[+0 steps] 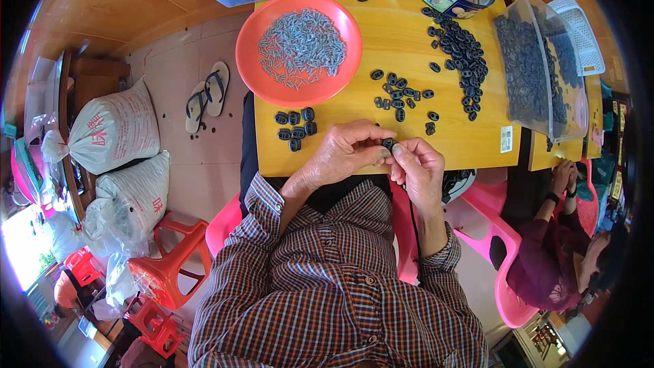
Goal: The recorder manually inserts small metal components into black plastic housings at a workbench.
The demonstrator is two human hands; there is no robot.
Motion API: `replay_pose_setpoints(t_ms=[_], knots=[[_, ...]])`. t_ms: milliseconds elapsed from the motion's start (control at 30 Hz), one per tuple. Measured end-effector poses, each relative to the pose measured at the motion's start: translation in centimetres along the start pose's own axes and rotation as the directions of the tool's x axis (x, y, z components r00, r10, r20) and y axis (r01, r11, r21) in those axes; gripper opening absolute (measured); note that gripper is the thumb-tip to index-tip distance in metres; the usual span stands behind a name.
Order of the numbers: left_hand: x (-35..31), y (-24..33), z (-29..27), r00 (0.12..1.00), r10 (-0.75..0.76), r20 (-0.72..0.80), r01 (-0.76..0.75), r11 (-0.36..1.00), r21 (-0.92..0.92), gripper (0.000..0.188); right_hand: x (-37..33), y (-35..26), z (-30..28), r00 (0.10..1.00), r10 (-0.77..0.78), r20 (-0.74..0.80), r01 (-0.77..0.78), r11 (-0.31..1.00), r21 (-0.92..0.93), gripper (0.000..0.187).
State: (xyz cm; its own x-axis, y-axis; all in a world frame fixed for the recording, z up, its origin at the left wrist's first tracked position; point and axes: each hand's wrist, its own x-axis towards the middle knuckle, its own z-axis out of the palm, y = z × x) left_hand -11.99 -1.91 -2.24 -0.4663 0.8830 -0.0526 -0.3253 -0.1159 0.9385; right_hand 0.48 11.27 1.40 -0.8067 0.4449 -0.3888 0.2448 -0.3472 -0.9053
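Hands: left hand (pixel 346 152), right hand (pixel 418 166) | small black piece (pixel 388 143) pinched between them

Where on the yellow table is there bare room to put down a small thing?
Two patches of the yellow table look bare: between the red bowl and the black pile, beyond the scattered pieces; and right of the right hand, before the white label. Crowded: the pile itself and the black cluster left of the left hand.
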Motion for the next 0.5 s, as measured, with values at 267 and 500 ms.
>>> replay_pose_setpoints(t_ms=[267, 500], knots=[[0.1, 0.3, -0.2, 0.999, -0.027, 0.045, 0.028, 0.999, -0.032, 0.029, 0.6, 0.5, -1.2, 0.995, 0.012, 0.101, -0.025, 0.991, 0.131, 0.015], [0.0, 0.3, -0.4, 0.998, -0.032, 0.062, 0.035, 0.998, -0.051, 0.029, 0.7, 0.5, -1.2, 0.993, 0.036, 0.11, -0.051, 0.989, 0.138, 0.011]])
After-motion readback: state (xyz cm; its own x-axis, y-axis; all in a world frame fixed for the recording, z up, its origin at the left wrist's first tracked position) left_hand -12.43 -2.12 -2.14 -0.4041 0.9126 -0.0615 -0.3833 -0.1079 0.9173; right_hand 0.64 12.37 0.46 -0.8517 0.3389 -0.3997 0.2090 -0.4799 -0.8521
